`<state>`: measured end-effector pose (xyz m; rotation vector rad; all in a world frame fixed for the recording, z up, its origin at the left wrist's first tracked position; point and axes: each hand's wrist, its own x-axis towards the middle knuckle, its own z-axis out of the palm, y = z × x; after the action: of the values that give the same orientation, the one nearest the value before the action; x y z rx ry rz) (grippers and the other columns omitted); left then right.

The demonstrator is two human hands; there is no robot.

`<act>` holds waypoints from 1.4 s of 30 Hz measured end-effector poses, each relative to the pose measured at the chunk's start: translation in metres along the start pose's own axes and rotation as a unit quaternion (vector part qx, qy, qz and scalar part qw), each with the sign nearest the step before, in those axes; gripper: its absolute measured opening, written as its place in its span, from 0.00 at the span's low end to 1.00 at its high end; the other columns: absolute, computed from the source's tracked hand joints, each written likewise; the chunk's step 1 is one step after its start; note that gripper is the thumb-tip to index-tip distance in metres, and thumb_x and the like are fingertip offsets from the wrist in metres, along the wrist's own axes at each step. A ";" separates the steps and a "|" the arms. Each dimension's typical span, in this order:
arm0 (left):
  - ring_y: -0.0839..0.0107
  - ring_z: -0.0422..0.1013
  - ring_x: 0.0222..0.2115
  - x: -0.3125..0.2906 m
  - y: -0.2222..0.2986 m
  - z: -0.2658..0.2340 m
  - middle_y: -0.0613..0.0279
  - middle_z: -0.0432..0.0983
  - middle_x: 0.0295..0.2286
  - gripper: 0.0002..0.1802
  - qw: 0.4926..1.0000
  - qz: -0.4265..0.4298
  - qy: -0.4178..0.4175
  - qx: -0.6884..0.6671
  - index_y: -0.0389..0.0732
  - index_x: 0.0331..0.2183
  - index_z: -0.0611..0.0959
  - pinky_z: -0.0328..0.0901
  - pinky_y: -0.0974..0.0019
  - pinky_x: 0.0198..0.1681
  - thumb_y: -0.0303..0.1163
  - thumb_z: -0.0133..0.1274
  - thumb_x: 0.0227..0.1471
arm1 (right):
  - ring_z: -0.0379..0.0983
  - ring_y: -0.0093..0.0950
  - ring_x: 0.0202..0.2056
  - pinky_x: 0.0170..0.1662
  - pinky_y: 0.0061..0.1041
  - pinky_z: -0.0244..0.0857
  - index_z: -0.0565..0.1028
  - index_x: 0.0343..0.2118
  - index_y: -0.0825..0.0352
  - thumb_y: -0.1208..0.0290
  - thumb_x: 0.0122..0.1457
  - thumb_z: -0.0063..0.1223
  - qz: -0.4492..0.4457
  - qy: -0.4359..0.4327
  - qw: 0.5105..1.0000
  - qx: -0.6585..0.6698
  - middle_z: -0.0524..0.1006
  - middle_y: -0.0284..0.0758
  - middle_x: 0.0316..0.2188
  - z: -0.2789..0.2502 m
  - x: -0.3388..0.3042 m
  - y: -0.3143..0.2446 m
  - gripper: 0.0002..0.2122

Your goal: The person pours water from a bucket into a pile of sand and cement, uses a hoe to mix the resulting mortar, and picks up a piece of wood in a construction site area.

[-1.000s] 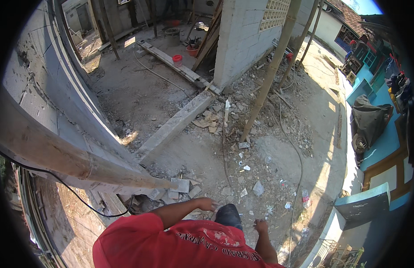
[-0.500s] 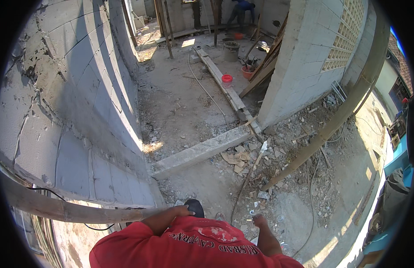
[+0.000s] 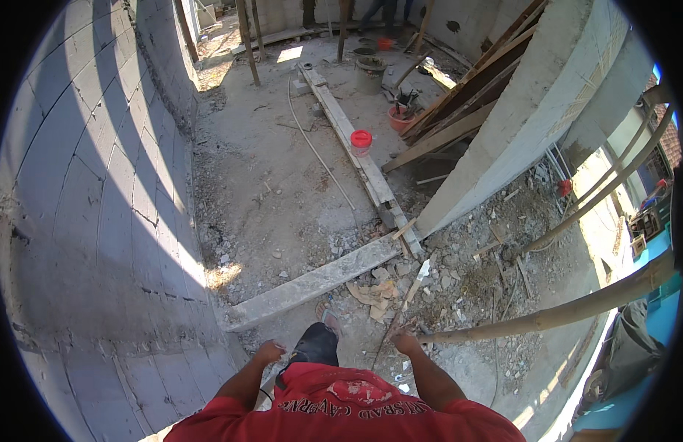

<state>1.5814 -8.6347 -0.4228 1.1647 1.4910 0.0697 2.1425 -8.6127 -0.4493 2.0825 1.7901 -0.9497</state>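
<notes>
My left hand (image 3: 270, 351) hangs beside my dark-clad leg (image 3: 314, 345), fingers curled in, with nothing visible in them. To the right, my right hand (image 3: 405, 342) hangs over the rubble-strewn ground, its back toward me; its fingers are mostly hidden. The low end of a bamboo pole (image 3: 533, 320) appears right beside that hand, and I cannot tell if they touch. A narrow strip of wood (image 3: 408, 298) also runs close by it. My foot in a sandal (image 3: 328, 318) is just short of a low concrete beam (image 3: 319, 283) crossing the opening.
Block walls stand left (image 3: 98, 184) and right (image 3: 518, 110). Past the beam, a long plank (image 3: 341, 118) bears a red-lidded tub (image 3: 361, 144). Leaning boards (image 3: 459, 110), an orange basin (image 3: 400, 118), a bucket (image 3: 371, 74) and upright poles (image 3: 247, 44) stand farther in. At the back are a person's legs (image 3: 389, 11).
I have moved forward toward the beam, and the view has shifted. My left hand has moved out from against my body. The bamboo pole on the left has left the view; the back person's upper body is out of view.
</notes>
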 end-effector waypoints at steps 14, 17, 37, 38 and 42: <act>0.55 0.76 0.42 0.154 0.295 -0.241 0.50 0.80 0.40 0.22 0.979 0.174 0.103 0.032 0.43 0.44 0.84 0.68 0.59 0.47 0.46 0.57 0.51 | 0.62 0.50 0.60 0.63 0.39 0.53 0.56 0.63 0.75 0.30 0.55 0.38 0.063 0.022 0.984 0.164 0.66 0.59 0.56 -0.338 0.113 -0.267 0.48; 0.58 0.76 0.43 0.163 0.355 -0.236 0.52 0.80 0.42 0.23 0.982 0.185 0.032 -0.019 0.43 0.46 0.83 0.68 0.60 0.47 0.46 0.56 0.52 | 0.62 0.50 0.60 0.63 0.38 0.53 0.54 0.63 0.78 0.28 0.54 0.36 0.034 0.029 0.986 0.161 0.65 0.60 0.56 -0.359 0.177 -0.303 0.51; 0.57 0.75 0.43 0.270 0.254 -0.568 0.56 0.80 0.39 0.12 0.913 0.153 0.106 0.362 0.47 0.35 0.85 0.70 0.58 0.48 0.33 0.50 0.49 | 0.72 0.48 0.50 0.54 0.43 0.63 0.78 0.43 0.70 0.47 0.61 0.40 -0.167 -0.129 0.977 -0.035 0.76 0.51 0.46 -0.476 0.531 -0.468 0.27; 0.56 0.75 0.43 0.276 0.268 -0.581 0.56 0.80 0.39 0.12 0.928 0.134 0.118 0.328 0.47 0.36 0.85 0.70 0.58 0.47 0.32 0.50 0.49 | 0.72 0.47 0.50 0.54 0.43 0.64 0.78 0.42 0.70 0.48 0.61 0.40 -0.132 -0.104 0.986 -0.002 0.76 0.50 0.46 -0.493 0.533 -0.480 0.26; 0.53 0.75 0.43 0.312 0.333 -0.610 0.54 0.80 0.39 0.13 0.991 -0.036 0.123 0.049 0.44 0.37 0.84 0.70 0.56 0.47 0.34 0.47 0.51 | 0.72 0.45 0.50 0.55 0.40 0.65 0.78 0.42 0.70 0.51 0.58 0.45 -0.076 -0.103 0.992 0.021 0.76 0.50 0.47 -0.521 0.574 -0.501 0.24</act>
<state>1.3648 -7.9258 -0.2468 1.2123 1.7693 0.0955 1.8567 -7.7508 -0.2849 1.8159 1.8527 -1.2054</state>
